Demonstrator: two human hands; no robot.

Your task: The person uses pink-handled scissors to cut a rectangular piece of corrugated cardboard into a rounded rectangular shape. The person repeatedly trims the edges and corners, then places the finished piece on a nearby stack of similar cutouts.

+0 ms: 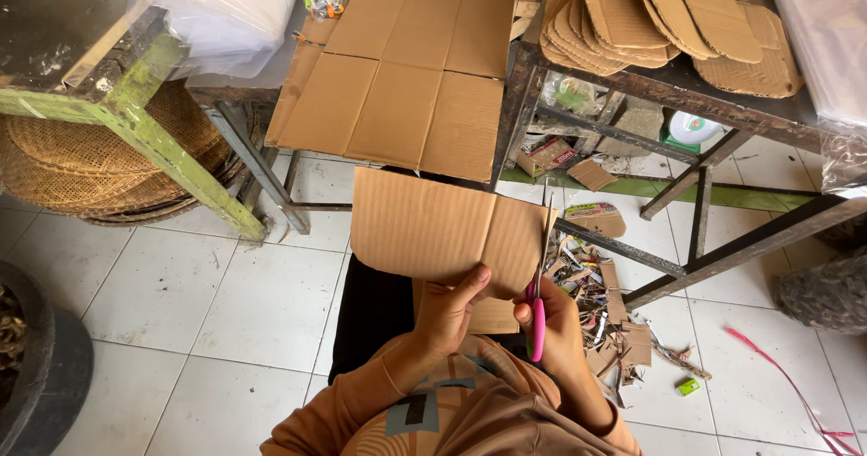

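Left hand (449,313) is pinching the bottom edge of a cardboard sheet (433,226), thumb on top — the sheet fans out just above both hands. Right hand (553,328) is closed round pink-handled scissors (539,284), blades pointing up along the sheet's right edge. Cardboard scraps (605,311) are piled on the floor just right of that hand.

both hands raised close together, left hand (449,310) pinching, right hand (553,325) gripping
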